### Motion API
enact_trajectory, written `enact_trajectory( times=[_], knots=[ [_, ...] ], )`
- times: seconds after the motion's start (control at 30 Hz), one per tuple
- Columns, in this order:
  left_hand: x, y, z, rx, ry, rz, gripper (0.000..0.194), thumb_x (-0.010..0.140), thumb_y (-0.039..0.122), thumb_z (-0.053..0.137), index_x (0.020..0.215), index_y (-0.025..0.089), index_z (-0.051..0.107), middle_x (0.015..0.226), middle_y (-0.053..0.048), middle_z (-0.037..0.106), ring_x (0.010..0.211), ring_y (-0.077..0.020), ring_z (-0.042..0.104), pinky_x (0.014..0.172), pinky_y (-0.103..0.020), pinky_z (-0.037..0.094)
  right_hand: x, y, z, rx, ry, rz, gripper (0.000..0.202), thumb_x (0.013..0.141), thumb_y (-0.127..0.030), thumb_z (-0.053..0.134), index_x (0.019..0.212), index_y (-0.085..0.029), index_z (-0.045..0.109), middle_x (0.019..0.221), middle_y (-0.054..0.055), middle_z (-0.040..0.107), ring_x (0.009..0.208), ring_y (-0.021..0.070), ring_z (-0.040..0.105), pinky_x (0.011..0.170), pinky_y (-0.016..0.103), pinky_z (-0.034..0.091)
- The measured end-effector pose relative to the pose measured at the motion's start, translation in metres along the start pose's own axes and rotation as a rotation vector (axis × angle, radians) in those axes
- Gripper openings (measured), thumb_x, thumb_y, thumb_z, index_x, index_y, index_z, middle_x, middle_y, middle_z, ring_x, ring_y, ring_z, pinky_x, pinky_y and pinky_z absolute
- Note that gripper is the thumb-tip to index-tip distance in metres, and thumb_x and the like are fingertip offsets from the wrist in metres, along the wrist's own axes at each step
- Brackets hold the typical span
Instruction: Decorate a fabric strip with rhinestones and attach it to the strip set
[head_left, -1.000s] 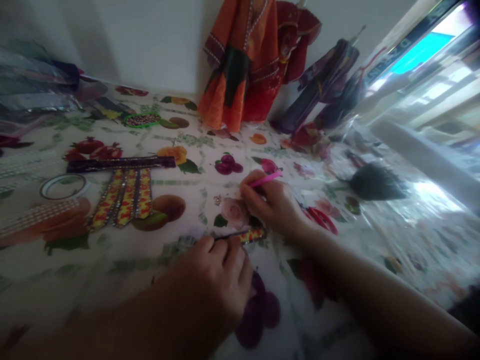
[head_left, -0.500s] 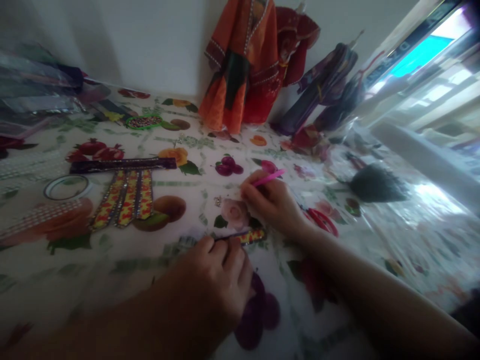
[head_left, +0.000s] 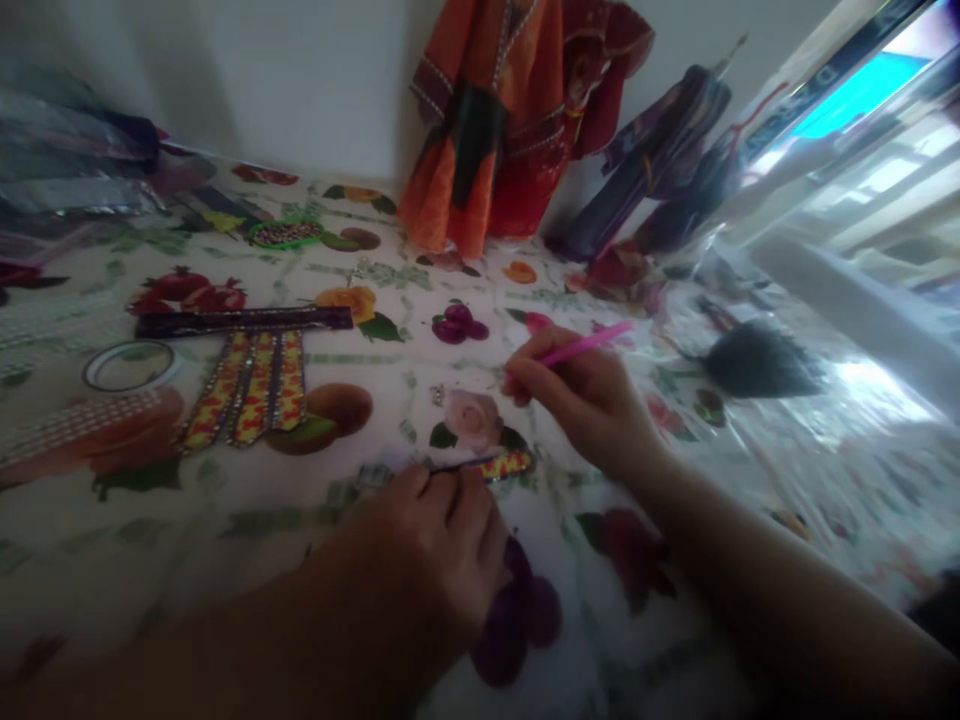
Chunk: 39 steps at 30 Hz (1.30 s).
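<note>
My left hand (head_left: 450,545) rests on the floral tablecloth (head_left: 352,560), its fingers closed on a yellow and red patterned strip (head_left: 506,465) whose end sticks out to the right. Above and to the right, my right hand (head_left: 581,390) holds a pink pen-like stick (head_left: 589,343) between thumb and fingers, off the strip. Small shiny pieces (head_left: 437,395) lie on the cloth between the hands. At the left, several similar patterned strips (head_left: 259,390) hang down from a dark purple band (head_left: 247,320) lying flat.
A white tape roll (head_left: 130,367) and bead strings (head_left: 82,430) lie at the left. Behind are a green-rimmed dish of beads (head_left: 286,233) and clothed figures (head_left: 465,130) against the wall. Clear plastic and a dark bundle (head_left: 761,360) lie at the right.
My right hand has moved right with the pink stick, which now shows more of its length. My left hand has hardly moved.
</note>
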<state>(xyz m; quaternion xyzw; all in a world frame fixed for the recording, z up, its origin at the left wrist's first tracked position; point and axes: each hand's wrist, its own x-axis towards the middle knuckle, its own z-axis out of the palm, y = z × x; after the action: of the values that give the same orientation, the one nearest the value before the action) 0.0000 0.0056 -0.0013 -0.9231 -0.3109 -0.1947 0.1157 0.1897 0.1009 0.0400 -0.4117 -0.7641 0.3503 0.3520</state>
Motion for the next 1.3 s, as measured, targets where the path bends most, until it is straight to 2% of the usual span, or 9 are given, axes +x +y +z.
enact_trajectory(
  times=[0.17, 0.33, 0.6, 0.93, 1.3],
  knots=[
    [0.001, -0.002, -0.001, -0.008, 0.024, 0.014, 0.026, 0.092, 0.027, 0.058, 0.103, 0.006, 0.069, 0.099, -0.018, 0.071, 0.072, -0.0276, 0.064, 0.059, -0.040, 0.049, -0.030, -0.013, -0.006, -0.121, -0.130, 0.035, 0.009, 0.095, -0.022, 0.059, 0.088, -0.021, 0.064, 0.082, -0.001, 0.061, 0.071, 0.0114, 0.060, 0.061, 0.025, 0.047],
    [0.003, -0.002, -0.002, 0.009, 0.061, 0.018, 0.027, 0.093, 0.025, 0.056, 0.103, 0.003, 0.069, 0.096, -0.019, 0.072, 0.068, -0.0273, 0.064, 0.056, -0.039, 0.048, -0.047, -0.006, -0.001, -0.218, -0.093, -0.015, 0.005, 0.093, -0.018, 0.061, 0.091, -0.022, 0.063, 0.084, -0.002, 0.062, 0.079, 0.0116, 0.060, 0.071, 0.024, 0.049],
    [0.003, -0.004, -0.007, -0.005, 0.015, 0.050, 0.028, 0.090, 0.019, 0.057, 0.107, 0.000, 0.068, 0.098, -0.021, 0.072, 0.072, -0.0291, 0.067, 0.059, -0.040, 0.049, -0.052, 0.000, 0.001, -0.231, -0.113, -0.023, 0.004, 0.093, -0.020, 0.059, 0.094, -0.021, 0.063, 0.085, 0.002, 0.065, 0.075, 0.0146, 0.062, 0.064, 0.028, 0.050],
    [0.001, -0.004, -0.007, 0.005, 0.004, 0.058, 0.032, 0.094, 0.026, 0.056, 0.109, 0.001, 0.068, 0.100, -0.021, 0.073, 0.072, -0.0281, 0.067, 0.057, -0.039, 0.050, -0.053, 0.003, 0.004, -0.244, -0.144, -0.042, 0.003, 0.094, -0.019, 0.060, 0.096, -0.020, 0.061, 0.089, 0.002, 0.064, 0.082, 0.0146, 0.063, 0.071, 0.028, 0.052],
    [0.002, -0.003, -0.006, -0.017, 0.039, 0.042, 0.030, 0.093, 0.025, 0.056, 0.106, 0.001, 0.070, 0.097, -0.020, 0.073, 0.071, -0.0288, 0.068, 0.057, -0.040, 0.052, -0.053, 0.000, 0.006, -0.294, -0.167, -0.101, 0.004, 0.096, -0.018, 0.056, 0.098, -0.020, 0.058, 0.089, 0.002, 0.062, 0.083, 0.0144, 0.061, 0.073, 0.028, 0.050]
  ],
)
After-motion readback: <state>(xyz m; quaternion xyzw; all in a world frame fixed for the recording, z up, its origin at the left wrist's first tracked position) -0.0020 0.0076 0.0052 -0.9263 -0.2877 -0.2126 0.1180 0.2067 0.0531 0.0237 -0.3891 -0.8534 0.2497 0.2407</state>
